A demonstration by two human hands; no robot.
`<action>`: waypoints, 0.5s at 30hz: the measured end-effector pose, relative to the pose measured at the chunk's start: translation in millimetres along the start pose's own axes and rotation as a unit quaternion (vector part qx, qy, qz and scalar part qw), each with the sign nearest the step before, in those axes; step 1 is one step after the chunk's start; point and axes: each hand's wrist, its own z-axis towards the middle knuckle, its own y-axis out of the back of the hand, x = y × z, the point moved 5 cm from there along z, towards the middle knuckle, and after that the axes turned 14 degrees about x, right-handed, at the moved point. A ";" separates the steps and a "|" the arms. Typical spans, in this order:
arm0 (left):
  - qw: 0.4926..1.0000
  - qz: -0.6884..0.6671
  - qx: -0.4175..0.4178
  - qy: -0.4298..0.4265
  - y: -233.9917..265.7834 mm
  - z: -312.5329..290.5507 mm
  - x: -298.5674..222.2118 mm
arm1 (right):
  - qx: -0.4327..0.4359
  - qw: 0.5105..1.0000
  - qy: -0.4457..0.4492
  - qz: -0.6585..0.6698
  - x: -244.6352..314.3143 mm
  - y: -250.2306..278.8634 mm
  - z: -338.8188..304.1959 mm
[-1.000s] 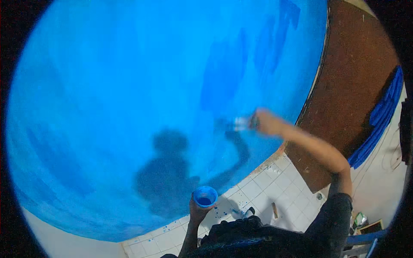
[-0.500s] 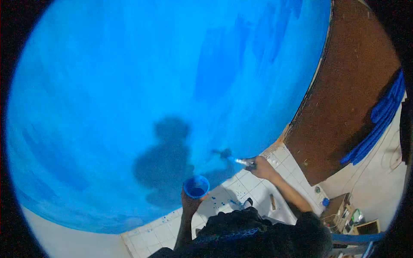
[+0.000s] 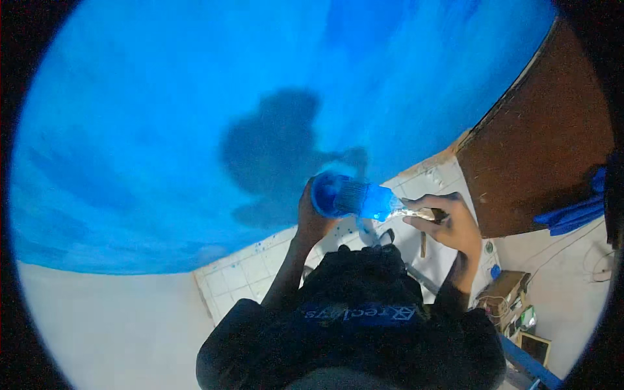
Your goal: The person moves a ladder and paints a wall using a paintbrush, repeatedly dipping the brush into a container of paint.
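Observation:
My left hand [image 3: 311, 218] is wrapped round a blue paint cup [image 3: 323, 194], its open top tilted toward me. In my right hand [image 3: 448, 220] is a paintbrush [image 3: 376, 200], gripped by its handle between thumb and fingers. The wide bristles, coated in bright blue paint, lie across the cup's mouth and hide part of its inside. Whether the tips touch the paint I cannot tell. Beyond both hands rises a wall [image 3: 162, 130] painted blue, with darker streaky patches and my shadow on it.
White tiles [image 3: 237, 276] spotted with blue drops run along the wall's foot. A brown door-like panel [image 3: 539, 143] stands at right, with blue cloth [image 3: 572, 211] hanging beside it. At lower right, a wooden box [image 3: 507, 292] sits among cables and small things.
The paintbrush has come away from the wall and over to the cup. My left hand has raised the cup, and the view has shifted.

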 end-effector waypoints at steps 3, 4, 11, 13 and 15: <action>0.999 -0.037 -0.010 -0.015 -12.5 3.5 -5.9 | 0.034 0.994 0.028 -0.102 23.6 2.5 -1.3; 0.995 -0.093 -0.037 0.001 -16.0 -2.3 29.3 | 0.041 0.980 0.081 -0.177 38.2 -2.5 -1.1; 0.988 0.080 -0.060 -0.118 -18.0 -36.0 -4.3 | 0.048 0.904 0.207 -0.372 71.0 -59.2 10.8; 0.968 0.193 -0.069 -0.143 -13.5 -41.3 -20.6 | 0.025 0.903 0.250 -0.348 64.1 -72.1 22.9; 0.936 0.301 -0.076 -0.167 -18.3 -49.1 -29.1 | 0.003 0.901 0.290 -0.323 69.3 -81.3 29.0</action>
